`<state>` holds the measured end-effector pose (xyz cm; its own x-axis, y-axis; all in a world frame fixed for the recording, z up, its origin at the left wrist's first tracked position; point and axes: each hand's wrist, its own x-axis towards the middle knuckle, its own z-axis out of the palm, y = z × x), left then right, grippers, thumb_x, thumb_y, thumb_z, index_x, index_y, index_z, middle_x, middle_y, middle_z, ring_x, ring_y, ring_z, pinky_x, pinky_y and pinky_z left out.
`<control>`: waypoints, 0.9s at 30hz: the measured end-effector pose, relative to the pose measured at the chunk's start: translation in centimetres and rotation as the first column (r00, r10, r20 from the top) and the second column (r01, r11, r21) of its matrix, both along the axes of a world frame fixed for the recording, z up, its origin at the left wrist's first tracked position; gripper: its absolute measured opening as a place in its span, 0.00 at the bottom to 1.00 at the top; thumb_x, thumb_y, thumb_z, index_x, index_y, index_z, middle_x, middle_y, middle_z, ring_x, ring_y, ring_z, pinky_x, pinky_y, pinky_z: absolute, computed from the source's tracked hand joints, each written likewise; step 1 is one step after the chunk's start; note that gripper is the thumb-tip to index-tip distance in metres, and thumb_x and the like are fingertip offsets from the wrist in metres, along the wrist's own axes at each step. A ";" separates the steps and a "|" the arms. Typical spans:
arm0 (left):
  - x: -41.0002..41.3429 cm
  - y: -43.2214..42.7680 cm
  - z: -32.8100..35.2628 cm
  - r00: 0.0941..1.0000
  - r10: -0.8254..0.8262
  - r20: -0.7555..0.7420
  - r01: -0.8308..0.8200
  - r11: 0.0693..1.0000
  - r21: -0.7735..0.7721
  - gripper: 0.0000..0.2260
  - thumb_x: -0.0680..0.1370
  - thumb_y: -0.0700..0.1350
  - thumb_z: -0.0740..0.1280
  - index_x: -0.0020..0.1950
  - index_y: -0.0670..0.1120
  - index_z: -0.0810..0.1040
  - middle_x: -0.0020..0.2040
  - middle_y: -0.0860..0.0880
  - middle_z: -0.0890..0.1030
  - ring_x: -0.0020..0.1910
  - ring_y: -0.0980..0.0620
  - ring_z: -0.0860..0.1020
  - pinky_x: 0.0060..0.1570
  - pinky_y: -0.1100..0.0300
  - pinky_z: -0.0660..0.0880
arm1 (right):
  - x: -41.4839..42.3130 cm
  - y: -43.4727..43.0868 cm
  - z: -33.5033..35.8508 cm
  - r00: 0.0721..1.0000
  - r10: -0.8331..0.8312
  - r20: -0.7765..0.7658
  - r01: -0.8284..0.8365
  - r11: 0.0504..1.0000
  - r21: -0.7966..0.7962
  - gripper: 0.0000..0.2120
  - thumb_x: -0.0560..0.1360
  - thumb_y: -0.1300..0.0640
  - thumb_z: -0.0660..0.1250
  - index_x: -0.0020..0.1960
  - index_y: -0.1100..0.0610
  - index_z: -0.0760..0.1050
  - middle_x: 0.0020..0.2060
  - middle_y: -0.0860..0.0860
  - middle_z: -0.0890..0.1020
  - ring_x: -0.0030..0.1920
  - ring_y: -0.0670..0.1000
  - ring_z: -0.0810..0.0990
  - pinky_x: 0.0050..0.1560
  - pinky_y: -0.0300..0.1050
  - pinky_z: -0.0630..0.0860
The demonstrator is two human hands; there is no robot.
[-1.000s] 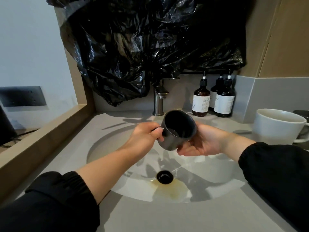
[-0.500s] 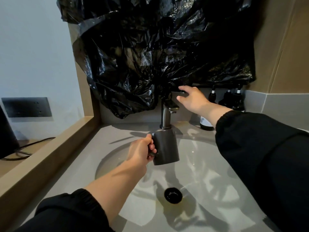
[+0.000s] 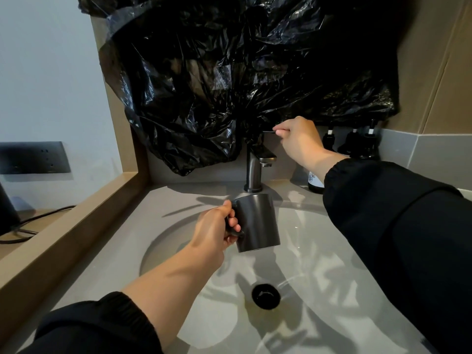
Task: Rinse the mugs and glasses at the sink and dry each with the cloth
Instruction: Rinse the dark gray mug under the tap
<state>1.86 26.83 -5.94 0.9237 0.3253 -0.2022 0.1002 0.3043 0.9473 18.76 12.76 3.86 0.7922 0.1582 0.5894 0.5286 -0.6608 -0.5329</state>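
Black ceramic, I think: the mug hangs upright in my left hand, fingers curled through its handle, over the sink and just below the faucet spout. My right hand, well apart, pinches the thin lever. Dark bottles stand on the counter.

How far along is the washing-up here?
Early on. Done: dregs look poured out, judging by the brownish trace by the drain. In hand: the left hand holds the black mug by its handle under the faucet while the right hand pinches the lever; no stream shows. Left: rinsing, drying; no cloth in view.
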 end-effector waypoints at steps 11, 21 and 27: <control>0.0 0.1 -0.1 0.999 0.040 -0.001 -0.040 0.998 0.046 0.16 0.82 0.46 0.60 0.34 0.46 0.69 0.25 0.51 0.68 0.27 0.53 0.69 0.31 0.62 0.67 | 0.3 0.9 1.0 1.000 -0.026 -0.009 0.026 1.000 0.009 0.13 0.79 0.65 0.59 0.59 0.59 0.79 0.62 0.56 0.76 0.64 0.55 0.73 0.61 0.43 0.70; 0.4 0.2 -0.4 1.000 0.012 0.008 -0.013 0.998 0.064 0.16 0.82 0.47 0.59 0.35 0.45 0.69 0.23 0.52 0.68 0.24 0.54 0.69 0.31 0.62 0.65 | 0.2 1.3 1.6 0.999 -0.043 -0.033 0.044 0.998 0.040 0.11 0.79 0.65 0.59 0.52 0.60 0.80 0.58 0.55 0.78 0.60 0.55 0.75 0.60 0.44 0.71; 0.6 0.2 -0.7 1.000 0.006 0.009 -0.006 0.997 0.072 0.16 0.82 0.47 0.59 0.35 0.45 0.69 0.22 0.52 0.68 0.22 0.55 0.69 0.33 0.61 0.66 | -0.1 1.4 1.9 0.998 -0.050 -0.047 0.052 0.998 0.047 0.11 0.79 0.64 0.60 0.53 0.59 0.80 0.59 0.55 0.78 0.60 0.55 0.76 0.58 0.42 0.71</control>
<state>2.43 27.07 -6.63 0.9235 0.3440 -0.1696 0.0897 0.2362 0.9675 18.62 14.14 5.77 0.8247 0.0893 0.5585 0.4693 -0.6592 -0.5876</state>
